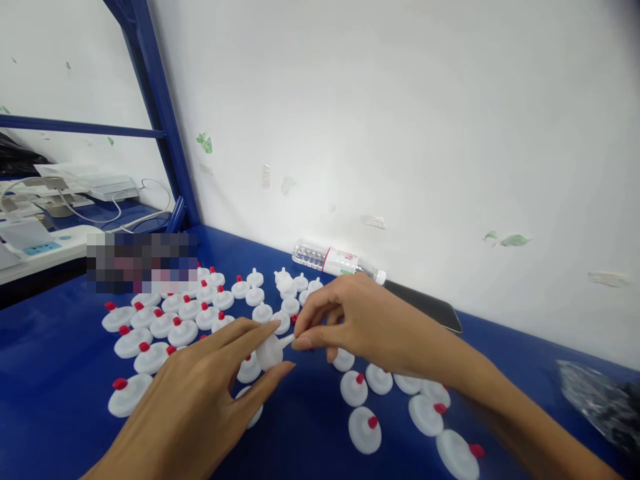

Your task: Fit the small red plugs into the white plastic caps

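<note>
both hands (200, 393) pinching white disc (269, 351)

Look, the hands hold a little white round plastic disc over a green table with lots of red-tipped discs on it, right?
Not quite: the head view shows the table is blue, not green. The rest fits: the left hand and the right hand hold a little white round plastic disc between their fingers, with many white round discs with red tips lying on the table.
</note>
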### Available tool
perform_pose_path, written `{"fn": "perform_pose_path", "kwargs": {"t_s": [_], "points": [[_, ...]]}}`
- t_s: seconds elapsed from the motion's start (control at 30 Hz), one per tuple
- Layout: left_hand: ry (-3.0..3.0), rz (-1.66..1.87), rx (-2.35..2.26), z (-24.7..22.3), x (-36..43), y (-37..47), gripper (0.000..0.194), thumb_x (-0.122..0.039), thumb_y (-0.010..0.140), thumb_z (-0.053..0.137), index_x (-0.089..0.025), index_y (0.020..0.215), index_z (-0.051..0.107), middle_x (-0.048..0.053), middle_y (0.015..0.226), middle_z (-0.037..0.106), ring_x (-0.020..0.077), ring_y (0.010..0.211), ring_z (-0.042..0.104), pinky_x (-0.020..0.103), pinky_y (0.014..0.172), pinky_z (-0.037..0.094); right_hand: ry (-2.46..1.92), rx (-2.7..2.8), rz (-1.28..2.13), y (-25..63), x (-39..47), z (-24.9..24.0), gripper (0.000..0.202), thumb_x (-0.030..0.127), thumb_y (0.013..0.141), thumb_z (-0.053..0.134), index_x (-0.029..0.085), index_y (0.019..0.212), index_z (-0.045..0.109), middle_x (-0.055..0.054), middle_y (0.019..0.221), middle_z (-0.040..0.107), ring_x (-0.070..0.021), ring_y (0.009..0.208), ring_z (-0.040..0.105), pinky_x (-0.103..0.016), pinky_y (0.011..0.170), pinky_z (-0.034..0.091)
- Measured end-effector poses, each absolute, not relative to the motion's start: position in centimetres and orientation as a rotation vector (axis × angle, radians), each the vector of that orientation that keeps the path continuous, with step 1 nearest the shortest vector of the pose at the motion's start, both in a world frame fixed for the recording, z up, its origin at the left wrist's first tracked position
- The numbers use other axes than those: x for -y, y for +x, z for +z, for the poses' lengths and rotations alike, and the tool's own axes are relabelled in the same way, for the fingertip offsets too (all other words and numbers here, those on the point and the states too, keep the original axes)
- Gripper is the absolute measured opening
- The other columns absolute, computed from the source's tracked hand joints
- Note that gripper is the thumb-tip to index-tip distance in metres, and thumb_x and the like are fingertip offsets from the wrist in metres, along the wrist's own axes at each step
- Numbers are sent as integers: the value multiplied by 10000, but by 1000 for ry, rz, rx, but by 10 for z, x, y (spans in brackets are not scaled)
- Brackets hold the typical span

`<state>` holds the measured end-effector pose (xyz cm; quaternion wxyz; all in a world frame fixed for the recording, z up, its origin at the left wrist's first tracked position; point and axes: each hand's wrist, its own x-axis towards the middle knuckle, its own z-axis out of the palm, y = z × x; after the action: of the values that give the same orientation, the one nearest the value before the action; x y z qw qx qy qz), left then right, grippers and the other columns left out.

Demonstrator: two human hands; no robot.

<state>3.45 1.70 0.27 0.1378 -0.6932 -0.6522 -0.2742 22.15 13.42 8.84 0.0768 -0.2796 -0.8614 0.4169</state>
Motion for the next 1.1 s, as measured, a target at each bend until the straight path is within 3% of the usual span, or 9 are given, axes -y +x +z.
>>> {"fn": "perform_pose_path", "kwargs": {"t_s": [0.17,0.33,0.5,0.7,0.83,1.1], "points": [[-2011,-809,1860,2,-17,33,449,-607,982,505,-288,1197,737,13,968,796,187,689,756,268,606,585,-799,2525,1322,223,-138,88,177,361,886,762,185,868,771,-18,762,758,-128,603,694,-202,501,486],[-2015,-829,1891,2,-16,33,411,-581,968,560,-317,1249,702,-13,1001,782,149,623,726,249,574,565,-812,2491,1339,227,-141,91,166,370,865,786,204,861,779,7,760,745,-111,596,683,-201,538,498],[-2088,-942,1804,3,-16,36,360,-578,986,531,-319,1144,725,-29,1062,789,152,804,777,209,664,579,-795,2398,1529,221,-140,86,179,351,837,816,178,868,787,-18,780,751,-114,608,670,-198,523,474],[-2043,-990,1751,6,-14,39,351,-570,985,545,-298,1134,709,-26,997,780,121,690,738,194,630,559,-716,2328,1613,222,-142,87,168,322,819,833,180,902,798,-2,778,735,-95,615,646,-191,562,496],[-1987,-988,1792,10,-14,37,375,-566,974,565,-277,1171,700,-46,881,747,70,429,538,215,511,499,-682,2316,1551,223,-141,89,144,279,841,813,195,958,818,4,816,754,-92,676,650,-177,601,513],[-1983,-991,1785,9,-15,38,362,-550,977,570,-294,1203,690,-56,830,713,66,427,499,210,511,481,-674,2242,1495,220,-137,88,67,236,835,818,178,854,791,32,764,730,-74,702,643,-151,613,495]]}}
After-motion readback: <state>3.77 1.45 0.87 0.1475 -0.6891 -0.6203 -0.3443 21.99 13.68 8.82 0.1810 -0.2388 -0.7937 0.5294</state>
